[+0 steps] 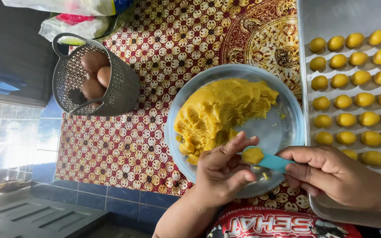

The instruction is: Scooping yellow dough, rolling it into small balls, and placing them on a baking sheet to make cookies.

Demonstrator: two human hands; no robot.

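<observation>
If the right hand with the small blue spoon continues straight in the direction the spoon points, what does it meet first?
Most likely the left hand: the spoon in the right hand points at its fingers, which already touch the yellow dough on it. Beyond lies the bowl.

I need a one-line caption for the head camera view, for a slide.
Right hand holds a blue scoop of yellow dough over a clear bowl; left hand touches it.

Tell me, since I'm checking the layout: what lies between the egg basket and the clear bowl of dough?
Only bare floral tablecloth lies between the basket and the bowl, as the head view shows.
</observation>
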